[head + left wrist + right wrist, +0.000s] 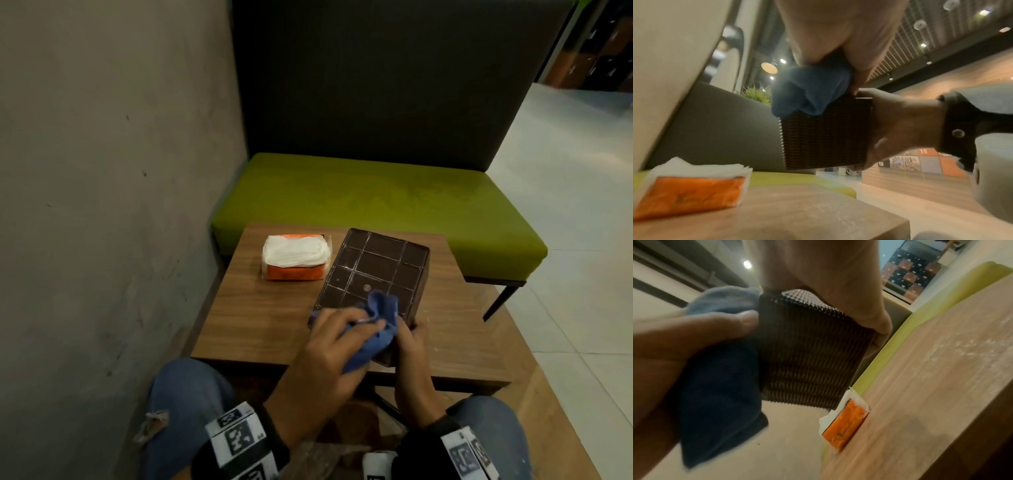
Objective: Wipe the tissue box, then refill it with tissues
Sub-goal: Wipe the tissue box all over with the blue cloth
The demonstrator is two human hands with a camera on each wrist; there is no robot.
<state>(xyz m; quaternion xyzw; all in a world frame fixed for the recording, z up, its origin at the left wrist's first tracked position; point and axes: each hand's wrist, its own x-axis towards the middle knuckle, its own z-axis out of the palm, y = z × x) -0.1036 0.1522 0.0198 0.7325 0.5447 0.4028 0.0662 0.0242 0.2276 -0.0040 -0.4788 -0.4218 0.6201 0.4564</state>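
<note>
The tissue box (373, 270) is dark brown and woven, with its ribbed underside turned up. It is tilted over the near part of the wooden table (260, 318). My right hand (412, 342) grips its near right corner, as the left wrist view shows for the box (824, 136) and that hand (904, 123). My left hand (339, 330) holds a crumpled blue cloth (380, 325) against the box's near end. The right wrist view shows the cloth (719, 386) pressed to the box (809, 353). An orange tissue pack (296, 255) with white tissues lies to the left.
A green bench (376, 198) with a dark backrest stands behind the table. A grey wall (102, 171) runs along the left. Pale floor tiles (575, 205) lie to the right. My knees in jeans (185, 394) are below the table's near edge.
</note>
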